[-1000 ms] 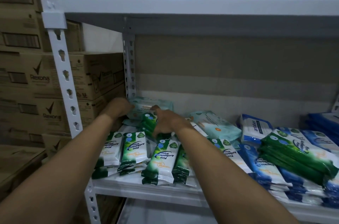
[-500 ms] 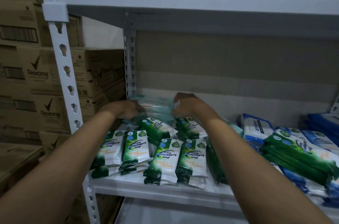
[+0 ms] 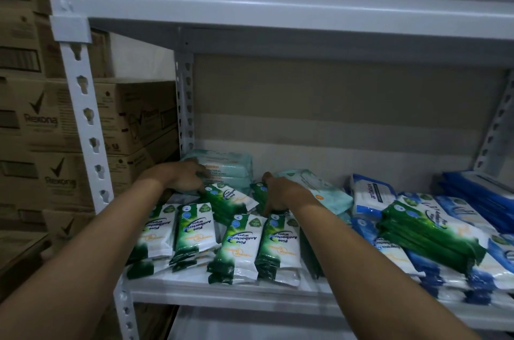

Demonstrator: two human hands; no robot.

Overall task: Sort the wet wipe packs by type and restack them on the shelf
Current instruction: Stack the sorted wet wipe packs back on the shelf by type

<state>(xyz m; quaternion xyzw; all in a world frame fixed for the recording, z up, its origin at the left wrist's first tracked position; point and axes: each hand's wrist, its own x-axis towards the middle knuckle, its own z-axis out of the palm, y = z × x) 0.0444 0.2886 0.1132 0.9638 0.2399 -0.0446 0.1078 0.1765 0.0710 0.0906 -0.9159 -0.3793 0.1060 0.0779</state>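
So the green pine wipe packs point(image 3: 239, 245) sit in rows along the shelf's point(image 3: 222, 288) front edge, left half. Behind them, in the back left corner, there's a stack of pale teal packs point(image 3: 226, 170). Left hand point(image 3: 182, 178) rests against that stack, fingers curled, though I can't tell if they're really gripping. Right hand point(image 3: 279, 193) presses down on green packs mid-shelf, fingers together. Blue packs point(image 3: 472, 217) are piled toward the right end. Cardboard boxes point(image 3: 41, 117) stand left of the rack.

Brown cardboard boxes point(image 3: 130, 117) printed "Rexona" stand stacked to the left of the shelving's white perforated upright point(image 3: 80, 106), with a beige wall point(image 3: 333, 95) behind.
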